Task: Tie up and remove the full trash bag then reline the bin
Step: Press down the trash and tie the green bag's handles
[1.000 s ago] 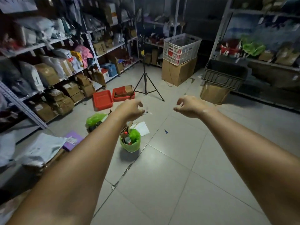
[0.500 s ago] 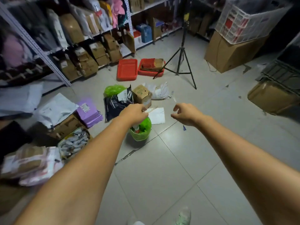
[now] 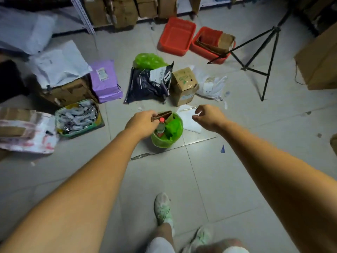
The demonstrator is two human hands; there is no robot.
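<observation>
Dim indoor light, brightest on central floor tiles, dark vignetted corners, wide-angle edge stretch, soft motion blur

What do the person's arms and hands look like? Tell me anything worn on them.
Both arms are bare as far as the frame shows, with no sleeves. The left hand and right hand wear no gloves. No watch, bracelet or ring is visible, and no markings can be made out.
</observation>
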